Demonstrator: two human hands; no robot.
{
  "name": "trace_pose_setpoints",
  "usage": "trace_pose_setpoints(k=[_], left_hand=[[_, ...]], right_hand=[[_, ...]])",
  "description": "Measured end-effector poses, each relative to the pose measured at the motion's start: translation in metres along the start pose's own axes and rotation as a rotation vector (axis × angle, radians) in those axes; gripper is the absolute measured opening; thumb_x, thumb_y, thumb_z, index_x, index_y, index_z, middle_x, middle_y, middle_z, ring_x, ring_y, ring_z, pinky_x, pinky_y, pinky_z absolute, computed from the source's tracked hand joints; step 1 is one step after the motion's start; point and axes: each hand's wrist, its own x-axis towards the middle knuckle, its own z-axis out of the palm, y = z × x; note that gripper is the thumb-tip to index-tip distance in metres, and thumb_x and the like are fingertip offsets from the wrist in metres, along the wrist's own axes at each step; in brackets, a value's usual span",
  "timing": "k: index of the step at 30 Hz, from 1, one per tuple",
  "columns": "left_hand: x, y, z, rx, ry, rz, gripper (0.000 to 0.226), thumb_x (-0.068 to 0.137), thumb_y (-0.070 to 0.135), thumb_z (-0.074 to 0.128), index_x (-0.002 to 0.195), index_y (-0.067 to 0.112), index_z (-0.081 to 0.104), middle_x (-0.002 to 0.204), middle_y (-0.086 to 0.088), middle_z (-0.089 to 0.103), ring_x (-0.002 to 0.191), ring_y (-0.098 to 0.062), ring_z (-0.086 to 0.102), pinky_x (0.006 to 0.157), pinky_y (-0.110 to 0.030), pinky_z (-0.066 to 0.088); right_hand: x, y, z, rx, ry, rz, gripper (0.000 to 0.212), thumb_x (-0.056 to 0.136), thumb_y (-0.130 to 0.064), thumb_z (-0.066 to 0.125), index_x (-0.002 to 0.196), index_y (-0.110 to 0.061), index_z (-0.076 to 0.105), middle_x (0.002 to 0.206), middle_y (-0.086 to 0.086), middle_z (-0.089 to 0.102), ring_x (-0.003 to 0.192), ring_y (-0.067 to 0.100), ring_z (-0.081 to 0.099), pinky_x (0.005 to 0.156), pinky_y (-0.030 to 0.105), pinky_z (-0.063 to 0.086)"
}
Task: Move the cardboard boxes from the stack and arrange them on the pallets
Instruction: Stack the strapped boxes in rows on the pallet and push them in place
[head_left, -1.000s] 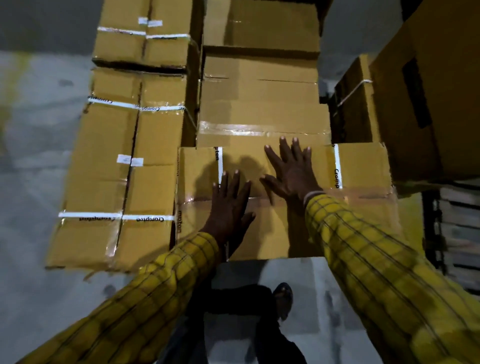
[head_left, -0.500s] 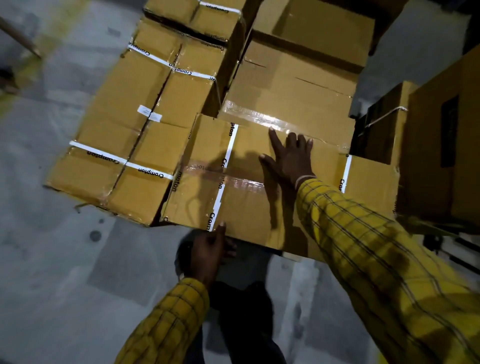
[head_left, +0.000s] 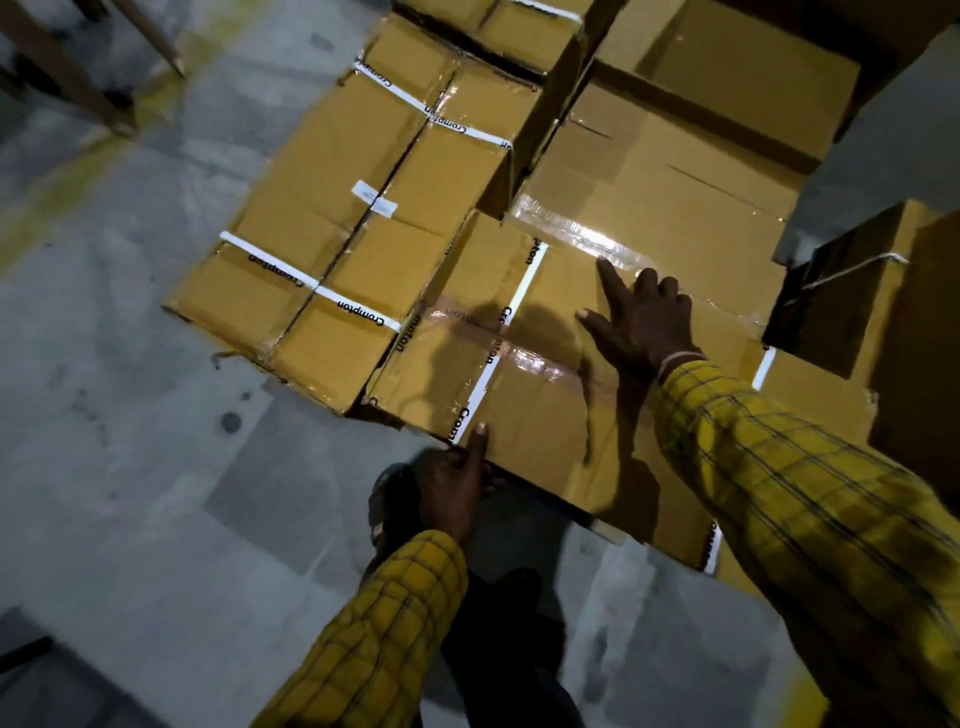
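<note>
The near brown cardboard box with white printed tape and a clear tape strip (head_left: 524, 374) lies flat among other boxes, touching the long brown cardboard box with white straps (head_left: 337, 249) on its left and the wide brown cardboard box with shiny clear tape (head_left: 670, 208) on its far side. The right hand (head_left: 641, 325) rests flat on its top with the fingers spread wide, holding nothing. The left hand (head_left: 457, 483) holds the near edge, the thumb on top; the other fingers are hidden under the edge, so I judge that it grips the box there. No pallet is clearly visible under these boxes; they seem to stand close above the grey concrete floor (head_left: 130, 441). I think this box is being set in its place or taken up, I cannot tell which. How many boxes remain on the stack is not shown.
</note>
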Motion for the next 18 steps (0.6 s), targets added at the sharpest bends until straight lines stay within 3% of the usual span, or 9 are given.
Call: trace_pose_setpoints(k=[2, 3, 8, 15, 18], left_hand=[[0.002, 0.002, -0.007, 0.046, 0.03, 0.041, 0.065, 0.099, 0.054, 0.055, 0.078, -0.004, 0.074, 0.07, -0.011, 0.075, 0.051, -0.001, 0.066, 0.049, -0.006, 0.045], [0.003, 0.001, -0.011, 0.059, 0.046, 0.055, 0.064, 0.099, 0.054, 0.056, 0.077, -0.003, 0.074, 0.069, -0.011, 0.075, 0.051, -0.002, 0.066, 0.048, -0.006, 0.043], [0.012, -0.008, -0.016, -0.036, 0.023, 0.075, 0.064, 0.094, 0.057, 0.062, 0.072, -0.002, 0.072, 0.062, -0.011, 0.072, 0.063, -0.025, 0.073, 0.07, -0.04, 0.062], [0.015, -0.011, -0.013, 0.011, 0.035, 0.103, 0.057, 0.095, 0.053, 0.064, 0.069, 0.003, 0.072, 0.062, -0.007, 0.073, 0.059, -0.021, 0.072, 0.068, -0.039, 0.061], [0.021, -0.01, -0.02, 0.14, -0.029, 0.118, 0.062, 0.093, 0.062, 0.063, 0.065, 0.007, 0.075, 0.062, -0.005, 0.073, 0.06, -0.021, 0.072, 0.075, -0.043, 0.062]], right_hand=[[-0.003, -0.002, 0.002, 0.014, -0.023, 0.007, 0.084, 0.095, -0.08, 0.029, 0.165, -0.039, 0.004, 0.149, 0.024, 0.037, 0.128, 0.046, 0.04, 0.102, 0.054, 0.036], [-0.005, -0.004, 0.004, 0.022, -0.028, 0.009, 0.085, 0.095, -0.08, 0.03, 0.165, -0.039, 0.003, 0.15, 0.023, 0.037, 0.129, 0.046, 0.039, 0.103, 0.054, 0.036], [-0.004, -0.015, 0.003, 0.021, -0.037, 0.008, 0.085, 0.096, -0.079, 0.031, 0.165, -0.037, 0.005, 0.15, 0.021, 0.038, 0.13, 0.046, 0.039, 0.102, 0.054, 0.038], [0.004, -0.025, 0.002, 0.002, -0.032, -0.038, 0.085, 0.099, -0.069, 0.042, 0.166, -0.032, 0.006, 0.147, 0.022, 0.04, 0.127, 0.045, 0.042, 0.099, 0.05, 0.04], [0.0, -0.029, 0.009, -0.004, -0.024, -0.022, 0.084, 0.1, -0.069, 0.039, 0.166, -0.031, 0.004, 0.156, 0.024, 0.033, 0.133, 0.046, 0.039, 0.108, 0.053, 0.033]])
